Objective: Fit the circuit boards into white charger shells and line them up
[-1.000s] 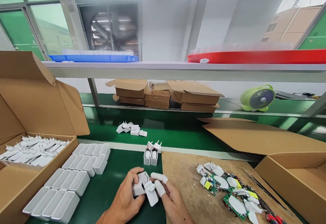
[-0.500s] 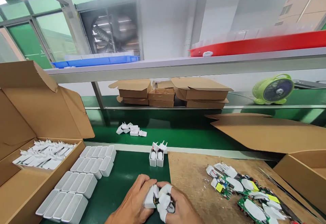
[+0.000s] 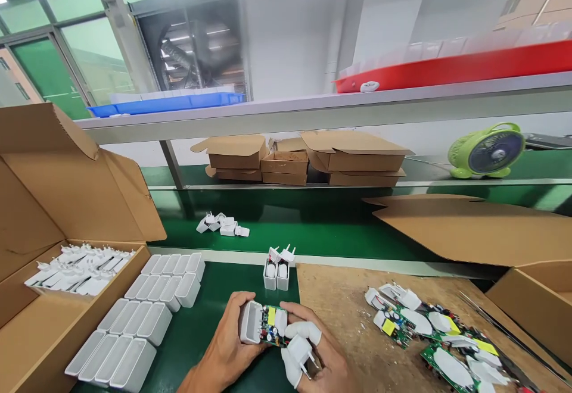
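Two hands are working at the near centre of the green bench mat [image 3: 214,298]. The left hand [image 3: 226,351] is closing its fingers and thumb around a white charger housing [image 3: 249,321], holding it with the open end turned right. The right hand [image 3: 324,366], wearing white finger cots [image 3: 304,331], is pinching a green circuit board [image 3: 271,328] with a yellow label, and the board's left end is sitting at the housing's mouth. Lower in the same hand, the covered fingers are clamping a white plug cap [image 3: 298,349] with its pins pointing right.

Just beyond the hands, two charger bodies [image 3: 277,272] are standing upright at the far edge of the mat. To the left, rows of empty housings [image 3: 138,315] are lying side by side, next to an open cardboard box [image 3: 27,333] holding white plug parts [image 3: 78,265]. To the right, a heap of circuit boards [image 3: 429,336] is lying on a wooden board [image 3: 344,303]. Further off, a small pile of white parts [image 3: 222,225] is resting on the green conveyor belt [image 3: 313,226].
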The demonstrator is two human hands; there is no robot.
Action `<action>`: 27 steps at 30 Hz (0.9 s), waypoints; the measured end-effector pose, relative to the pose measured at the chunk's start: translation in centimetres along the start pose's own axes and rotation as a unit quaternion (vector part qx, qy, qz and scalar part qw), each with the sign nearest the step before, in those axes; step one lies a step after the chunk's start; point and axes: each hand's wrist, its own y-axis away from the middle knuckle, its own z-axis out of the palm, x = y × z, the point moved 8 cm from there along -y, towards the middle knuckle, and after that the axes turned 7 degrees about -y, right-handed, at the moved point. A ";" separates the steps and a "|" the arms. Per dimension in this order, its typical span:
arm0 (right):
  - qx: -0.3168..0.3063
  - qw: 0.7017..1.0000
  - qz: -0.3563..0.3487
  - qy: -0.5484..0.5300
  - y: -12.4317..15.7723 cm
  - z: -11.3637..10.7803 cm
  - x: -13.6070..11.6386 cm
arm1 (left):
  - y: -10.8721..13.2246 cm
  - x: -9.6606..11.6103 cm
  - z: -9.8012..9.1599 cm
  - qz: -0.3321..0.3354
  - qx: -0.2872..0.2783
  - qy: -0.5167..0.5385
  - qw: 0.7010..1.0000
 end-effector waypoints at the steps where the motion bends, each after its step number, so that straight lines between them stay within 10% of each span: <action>1: -0.004 1.000 -0.022 0.015 0.0 0.1 -0.5 | 0.0 0.1 0.1 0.011 0.002 -0.001 1.000; 27: -0.054 0.981 -0.152 0.107 0.3 1.6 -3.5 | 0.3 2.4 0.2 0.148 -0.001 -0.076 0.986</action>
